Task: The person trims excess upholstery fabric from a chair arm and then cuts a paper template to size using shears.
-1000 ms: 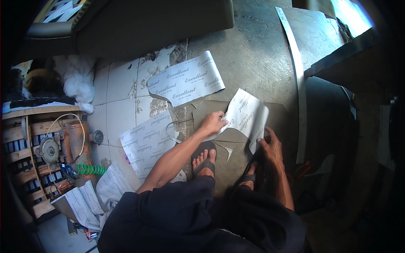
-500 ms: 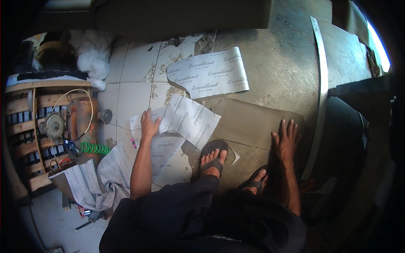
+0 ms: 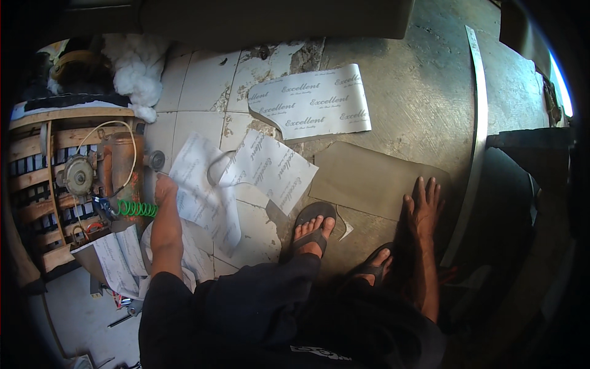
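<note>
My left hand (image 3: 165,187) is closed on the edge of a leatherette piece (image 3: 200,178), whose pale printed backing faces up. That piece is partly lifted and smeared by motion, with a curled strip along its right side. Flat on the floor beside it lies another leatherette piece (image 3: 276,169), printed backing up. My right hand (image 3: 424,206) rests with fingers spread on the right end of a brown leatherette panel (image 3: 369,178), which lies smooth face up in front of my sandalled feet. Farther off is a larger leatherette piece (image 3: 313,101) with one curved edge.
A long metal straightedge (image 3: 476,111) lies to the right. On the left stand a rusty compressor tank (image 3: 126,166), a green coiled hose (image 3: 136,208) and a wooden slatted frame (image 3: 46,184). White stuffing (image 3: 138,74) sits behind them. A crumpled leatherette sheet (image 3: 117,261) lies lower left.
My left hand has moved left and slightly down, drawing the gripped leatherette piece away from the one beside it. My right hand stays on the brown panel.
</note>
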Action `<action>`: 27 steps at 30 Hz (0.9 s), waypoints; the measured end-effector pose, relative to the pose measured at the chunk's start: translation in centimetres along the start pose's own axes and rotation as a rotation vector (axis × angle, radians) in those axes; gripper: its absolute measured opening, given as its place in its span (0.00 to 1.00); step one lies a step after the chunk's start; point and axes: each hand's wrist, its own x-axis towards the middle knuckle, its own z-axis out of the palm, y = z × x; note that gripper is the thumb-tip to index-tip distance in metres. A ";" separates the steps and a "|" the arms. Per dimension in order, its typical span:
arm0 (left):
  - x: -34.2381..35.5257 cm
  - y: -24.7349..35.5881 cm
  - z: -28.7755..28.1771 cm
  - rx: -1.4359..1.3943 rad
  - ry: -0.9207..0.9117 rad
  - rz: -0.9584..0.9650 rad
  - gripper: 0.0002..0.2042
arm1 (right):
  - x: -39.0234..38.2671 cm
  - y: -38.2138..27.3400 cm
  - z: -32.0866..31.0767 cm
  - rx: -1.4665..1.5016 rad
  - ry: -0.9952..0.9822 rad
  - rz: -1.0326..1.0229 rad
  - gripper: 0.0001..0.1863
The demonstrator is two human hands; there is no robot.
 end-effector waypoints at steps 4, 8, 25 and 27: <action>-1.4 6.5 -0.8 -0.098 0.106 0.333 0.22 | 0.1 -0.4 0.1 -0.009 -0.014 0.049 0.35; -7.7 17.6 2.5 -0.524 -0.169 0.541 0.22 | 0.2 -1.3 0.1 0.009 -0.045 0.035 0.35; -31.7 27.4 -9.0 -1.310 -0.489 1.059 0.13 | 1.0 -8.8 -8.2 1.012 -0.089 -0.053 0.43; -37.6 25.3 -10.9 -1.405 -0.889 1.222 0.18 | 1.1 -13.0 -11.2 1.539 -0.220 -0.104 0.46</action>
